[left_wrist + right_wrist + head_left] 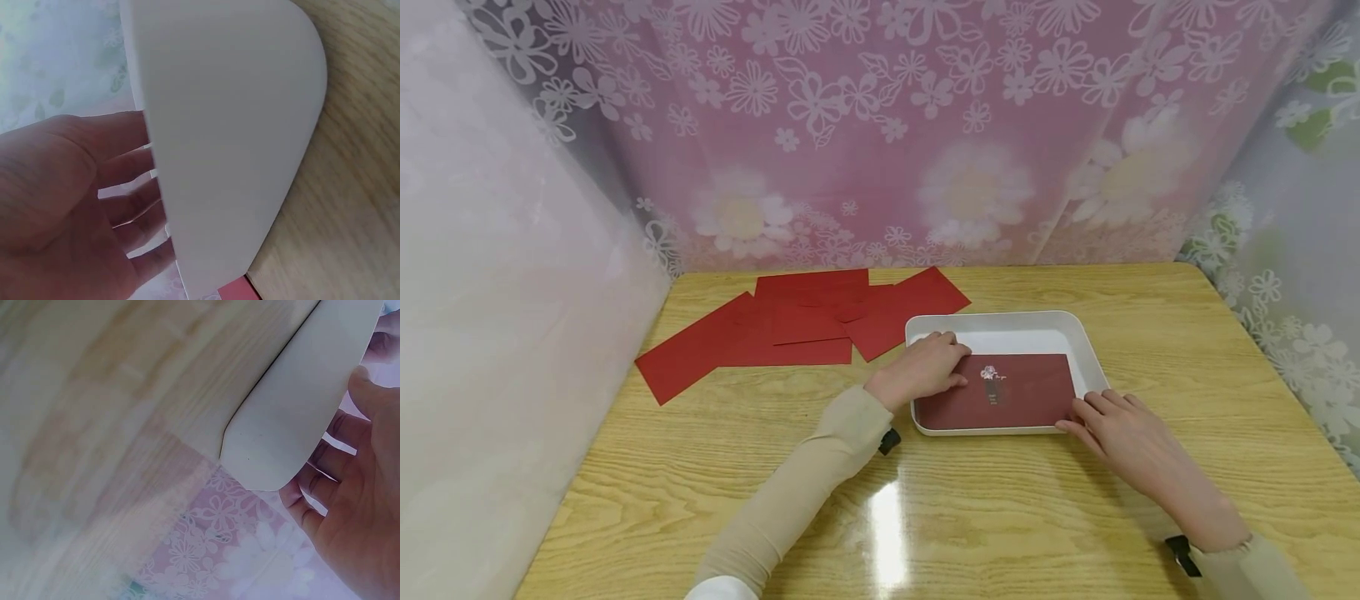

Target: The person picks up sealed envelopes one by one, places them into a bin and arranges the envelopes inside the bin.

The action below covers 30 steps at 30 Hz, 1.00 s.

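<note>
A flat dark red envelope (pixel 1030 408), printed with a pale flower and small lettering, lies in the front part of a shallow white tray (pixel 1015 322). My left hand (pixel 925 367) reaches over the tray's left rim, with fingers and thumb at the envelope's left end. At the front right corner of the tray, my right hand (pixel 1123 433) touches the rim beside the envelope's right end. Both wrist views show loosely extended fingers (pixel 128 169) reaching over the tray's wall (pixel 287 406), which hides their tips.
Several bright red envelopes (pixel 812 321) overlap in a loose spread to the left of the tray, along the back of the wooden table (pixel 700 500). A pink flowered curtain (pixel 865 167) hangs behind the table, and pale sheets hang at both sides.
</note>
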### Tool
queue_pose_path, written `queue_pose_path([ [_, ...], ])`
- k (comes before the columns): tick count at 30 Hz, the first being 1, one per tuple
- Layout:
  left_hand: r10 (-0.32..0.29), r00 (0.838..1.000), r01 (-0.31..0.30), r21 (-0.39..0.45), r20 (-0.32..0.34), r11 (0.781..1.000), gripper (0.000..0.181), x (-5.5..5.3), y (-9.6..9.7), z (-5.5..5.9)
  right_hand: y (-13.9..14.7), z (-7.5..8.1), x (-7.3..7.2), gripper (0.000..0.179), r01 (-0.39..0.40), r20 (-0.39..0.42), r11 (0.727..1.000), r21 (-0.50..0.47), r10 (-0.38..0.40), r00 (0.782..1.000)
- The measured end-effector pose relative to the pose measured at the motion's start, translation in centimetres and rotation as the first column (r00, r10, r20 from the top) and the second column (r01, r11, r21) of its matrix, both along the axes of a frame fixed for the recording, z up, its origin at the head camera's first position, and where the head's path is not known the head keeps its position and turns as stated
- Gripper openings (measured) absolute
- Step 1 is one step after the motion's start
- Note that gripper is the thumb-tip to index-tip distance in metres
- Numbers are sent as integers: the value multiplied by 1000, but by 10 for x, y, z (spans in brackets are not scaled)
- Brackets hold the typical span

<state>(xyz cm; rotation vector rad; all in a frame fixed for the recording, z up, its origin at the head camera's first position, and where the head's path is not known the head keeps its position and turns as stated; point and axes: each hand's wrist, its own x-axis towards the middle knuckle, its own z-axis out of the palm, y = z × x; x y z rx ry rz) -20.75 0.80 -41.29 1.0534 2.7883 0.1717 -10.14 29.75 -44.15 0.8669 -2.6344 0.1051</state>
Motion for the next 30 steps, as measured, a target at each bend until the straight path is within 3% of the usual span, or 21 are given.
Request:
queue_pose_path([
  [5, 9, 1000, -9, 2, 7, 1000, 41, 1, -4, -1, 0, 0, 0, 32, 1, 5, 1000, 6, -2, 1000],
  [10, 33, 998, -26, 132, -56, 991, 31, 0, -7, 3, 0, 0, 0, 35, -2, -5, 1000, -2, 2, 1000],
  [15, 79, 986, -34, 283, -147, 958, 19, 2, -12, 11, 0, 0, -1, 35, -8, -10, 1000, -3, 8, 1000],
  [19, 136, 976, -63, 375, -171, 925, 17, 3, -17, 15, 0, 1, -1, 35, -7, -2, 1000, 8, 7, 1000],
  [26, 228, 956, -123, 450, -185, 884, 16, -2, -31, 16, 0, 2, -1, 31, -5, 3, 1000, 14, 5, 1000],
  [30, 291, 936, -163, 489, -197, 857, 14, -8, -43, 16, -1, 1, -1, 31, -4, 3, 1000, 13, 4, 1000],
])
